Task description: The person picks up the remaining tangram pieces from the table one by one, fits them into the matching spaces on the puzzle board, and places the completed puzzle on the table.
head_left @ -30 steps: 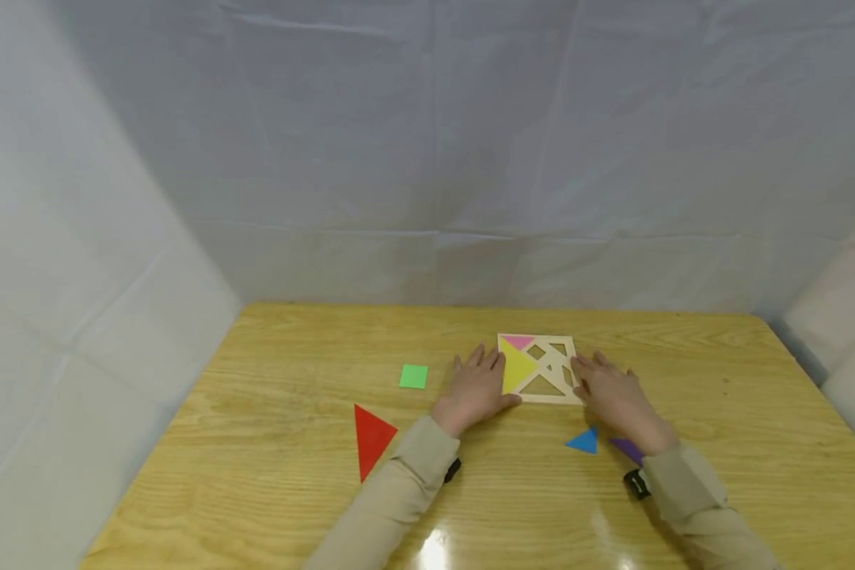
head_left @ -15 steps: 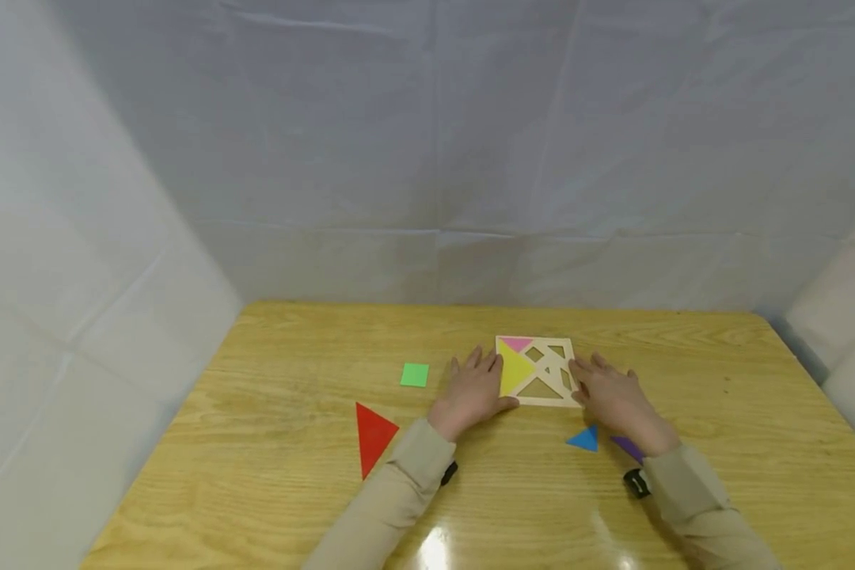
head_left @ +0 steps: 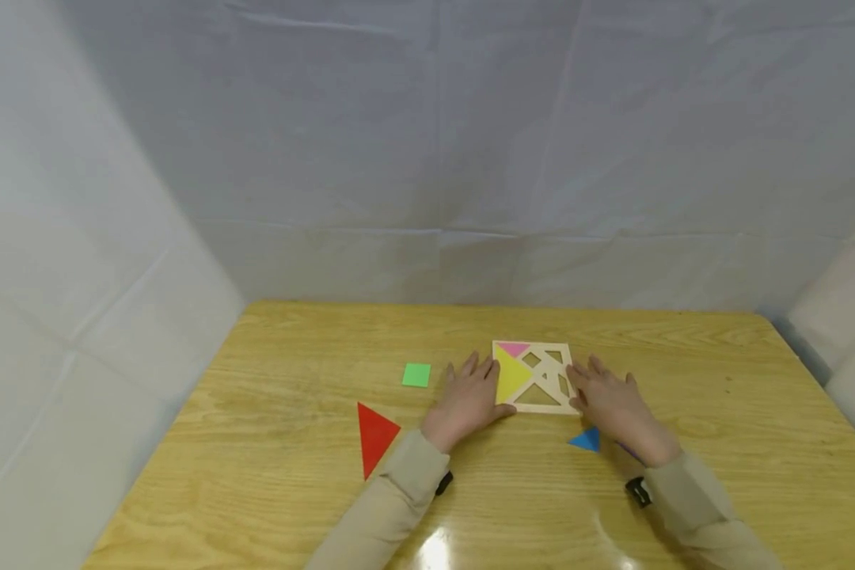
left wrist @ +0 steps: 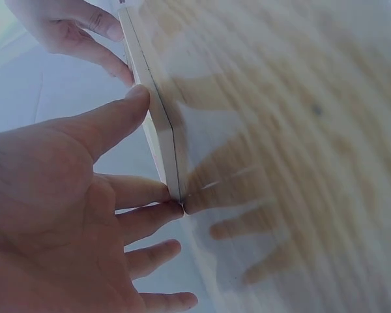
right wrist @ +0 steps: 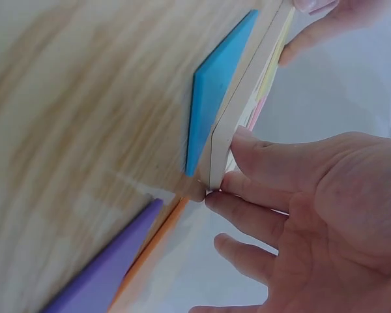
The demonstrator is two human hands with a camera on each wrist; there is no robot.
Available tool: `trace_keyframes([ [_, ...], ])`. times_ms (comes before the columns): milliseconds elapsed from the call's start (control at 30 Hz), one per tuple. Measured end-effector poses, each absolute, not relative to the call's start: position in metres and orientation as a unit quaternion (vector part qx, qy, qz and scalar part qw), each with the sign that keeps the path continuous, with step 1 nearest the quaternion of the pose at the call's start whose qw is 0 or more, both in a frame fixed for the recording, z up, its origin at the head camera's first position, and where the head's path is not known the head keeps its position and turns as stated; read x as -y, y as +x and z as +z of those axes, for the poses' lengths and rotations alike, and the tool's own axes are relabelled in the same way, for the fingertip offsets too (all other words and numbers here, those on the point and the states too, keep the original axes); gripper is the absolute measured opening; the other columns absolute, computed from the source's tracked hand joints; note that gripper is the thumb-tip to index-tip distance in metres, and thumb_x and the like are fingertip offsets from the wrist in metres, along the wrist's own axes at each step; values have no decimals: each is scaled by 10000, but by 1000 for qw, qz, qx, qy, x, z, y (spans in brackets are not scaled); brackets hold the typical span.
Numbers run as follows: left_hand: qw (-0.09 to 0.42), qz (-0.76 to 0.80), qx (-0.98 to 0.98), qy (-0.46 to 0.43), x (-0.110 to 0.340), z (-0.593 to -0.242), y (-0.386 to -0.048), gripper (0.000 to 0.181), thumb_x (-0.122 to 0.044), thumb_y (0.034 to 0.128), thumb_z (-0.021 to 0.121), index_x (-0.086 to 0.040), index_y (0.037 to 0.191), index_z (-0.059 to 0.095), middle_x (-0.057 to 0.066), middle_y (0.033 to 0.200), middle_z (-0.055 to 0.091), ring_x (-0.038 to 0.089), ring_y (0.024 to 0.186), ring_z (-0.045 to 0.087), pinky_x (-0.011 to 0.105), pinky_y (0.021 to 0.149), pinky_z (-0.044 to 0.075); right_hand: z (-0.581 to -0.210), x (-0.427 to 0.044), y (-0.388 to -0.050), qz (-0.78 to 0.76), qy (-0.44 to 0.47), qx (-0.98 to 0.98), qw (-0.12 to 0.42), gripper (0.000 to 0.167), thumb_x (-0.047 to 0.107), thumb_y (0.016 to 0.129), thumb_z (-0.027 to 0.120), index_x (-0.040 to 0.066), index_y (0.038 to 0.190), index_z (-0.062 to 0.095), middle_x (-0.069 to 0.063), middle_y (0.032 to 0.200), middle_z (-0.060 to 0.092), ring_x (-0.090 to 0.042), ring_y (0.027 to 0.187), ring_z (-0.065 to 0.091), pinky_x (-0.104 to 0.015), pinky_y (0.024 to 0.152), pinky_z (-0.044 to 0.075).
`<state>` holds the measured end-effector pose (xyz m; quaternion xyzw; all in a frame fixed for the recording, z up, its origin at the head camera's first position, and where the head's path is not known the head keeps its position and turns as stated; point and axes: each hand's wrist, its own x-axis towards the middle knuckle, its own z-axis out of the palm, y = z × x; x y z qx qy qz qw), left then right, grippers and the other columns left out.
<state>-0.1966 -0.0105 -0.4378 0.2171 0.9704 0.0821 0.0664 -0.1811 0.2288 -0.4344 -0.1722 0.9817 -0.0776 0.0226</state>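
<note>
A pale wooden tangram board (head_left: 545, 410) lies flat on the table between the two hands. A yellow triangle (head_left: 511, 376) and a pink triangle (head_left: 513, 349) sit in its left cutouts; its other cutouts show bare table. My left hand (head_left: 465, 404) grips the board at its near left corner, thumb on the near edge and fingertips against the left side. Opposite, my right hand (head_left: 616, 408) holds the right side, with thumb and fingertips around the near right corner (right wrist: 215, 173). Close to that hand lie a blue piece (right wrist: 212, 88), a purple piece (right wrist: 107, 261) and an orange piece (right wrist: 150, 251).
On the wooden table (head_left: 278, 348), left of the board, lie a green square (head_left: 416, 375) and a large red triangle (head_left: 376, 438) beside the left sleeve. A pale cloth (head_left: 470, 269) hangs behind the table's far edge. The right forearm partly covers the purple piece in the head view.
Both hands have drawn the board slightly toward me and to the left. The right hand and wrist now hide more of the purple piece. The red, green and blue pieces stay about where they were.
</note>
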Motion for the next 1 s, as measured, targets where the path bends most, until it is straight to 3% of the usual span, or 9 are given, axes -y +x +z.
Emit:
trace_keyframes([
  [1000, 51, 90, -967, 233, 24, -437, -186, 783, -512, 974, 613, -3, 1533, 412, 131, 1594, 398, 349, 1513, 275, 624, 1166, 283, -436, -217, -172, -81, -174, -981, 8, 505, 182, 971, 680, -20, 1418, 561, -210, 1464, 535, -493, 1403, 386, -845, 953, 298],
])
